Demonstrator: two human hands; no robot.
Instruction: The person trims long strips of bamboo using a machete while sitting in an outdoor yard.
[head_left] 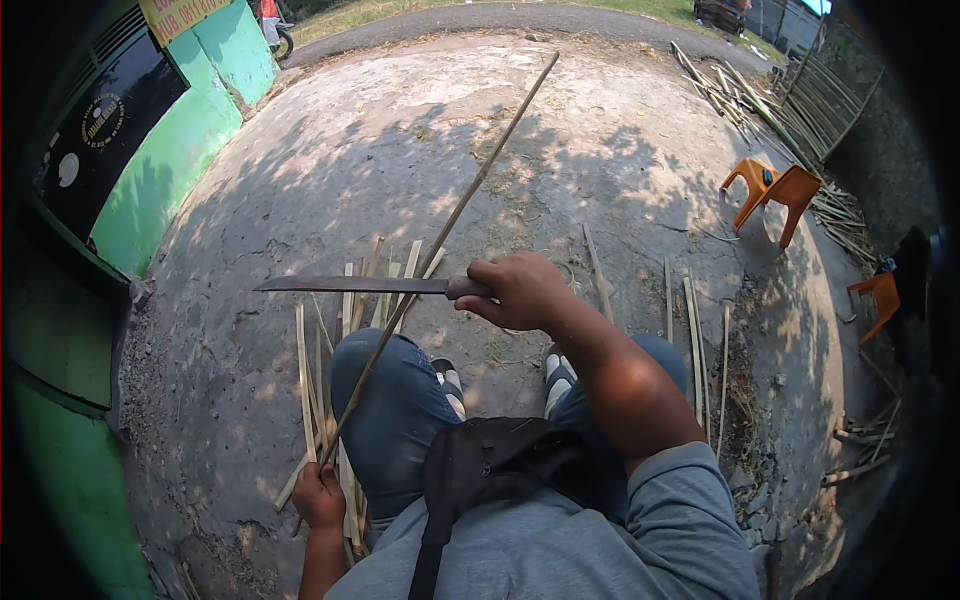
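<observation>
My right hand (520, 290) is closed round the handle of a long knife (350, 285), held out level over my knees with its blade pointing left. Down beside my left thigh, my left hand (320, 496) grips the lower end of a long thin bamboo strip (470, 190). That strip slants up and away to the right, and the blade crosses it near the handle; whether they touch I cannot tell. Several pale split bamboo strips (304, 380) lie on the ground by my left leg, partly hidden by it. More bamboo strips (697, 350) lie right of my right knee.
Orange plastic chairs (775, 190) stand at the right, one with a small dark object on it. Behind them are a bamboo pile (730, 100) and a slatted panel (825, 100). A green wall (165, 205) runs along the left. The concrete ground (330, 200) is cracked.
</observation>
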